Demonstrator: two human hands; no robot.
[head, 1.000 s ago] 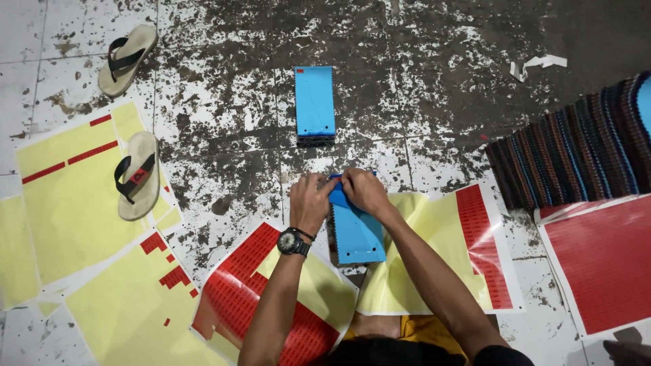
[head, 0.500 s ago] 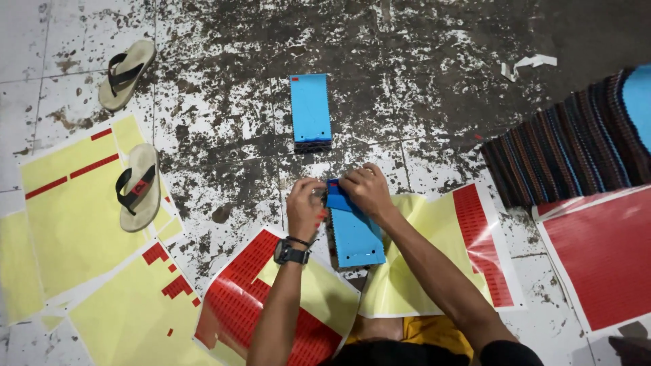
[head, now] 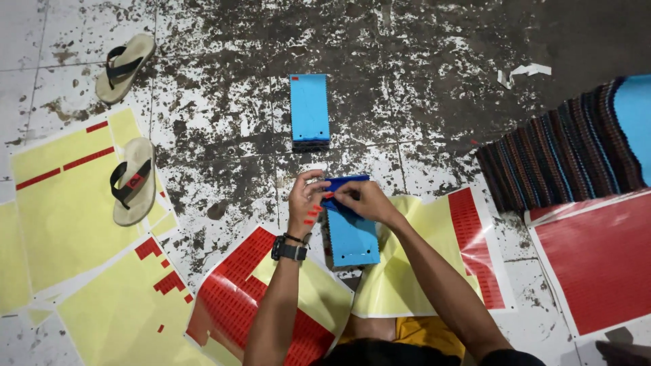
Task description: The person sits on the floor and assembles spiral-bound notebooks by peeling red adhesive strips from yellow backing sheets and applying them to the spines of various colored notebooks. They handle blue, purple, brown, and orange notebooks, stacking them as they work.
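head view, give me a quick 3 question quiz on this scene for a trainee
1. True or false: both hands touch the top end of the near blue card.
2. Which wrist wears the dark watch? A) left B) right
3. What footwear lies on the yellow sheet at the left?

Key:
1. True: the left hand and right hand meet there.
2. A.
3. A tan sandal with dark straps.
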